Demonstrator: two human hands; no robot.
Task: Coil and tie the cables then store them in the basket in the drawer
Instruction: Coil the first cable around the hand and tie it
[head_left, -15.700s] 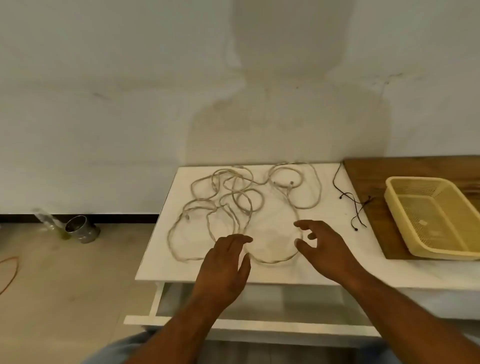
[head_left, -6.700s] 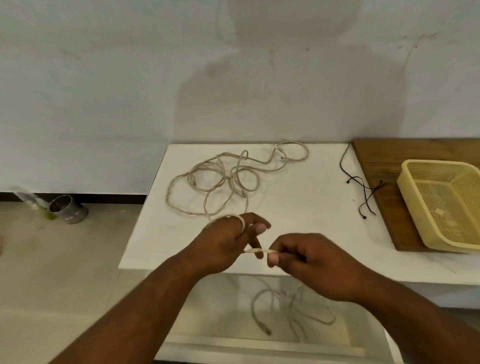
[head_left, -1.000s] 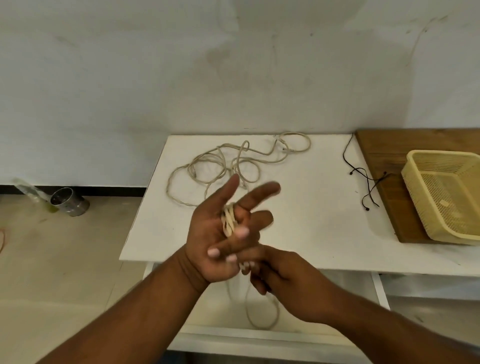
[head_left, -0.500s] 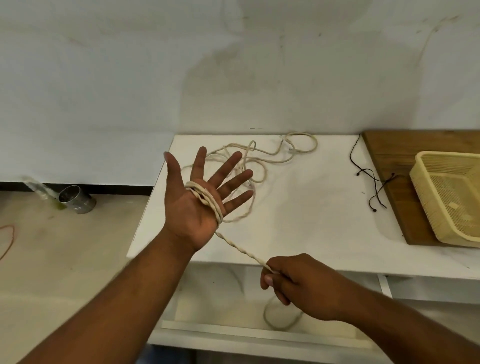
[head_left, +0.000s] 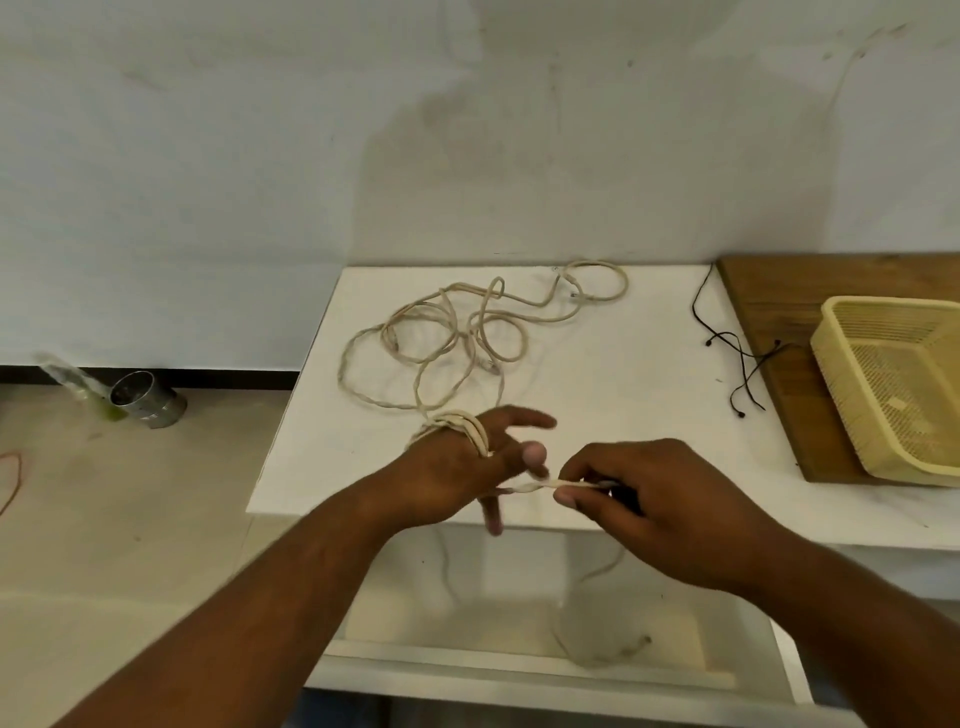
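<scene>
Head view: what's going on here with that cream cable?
A person is partway through coiling the cream cable: several turns sit wound round the left hand, while the right hand pinches the strand beside it. The rest lies loose on the white table, with a tail hanging into the open drawer. The yellow basket sits on the wooden board, and the black cord lies untouched.
</scene>
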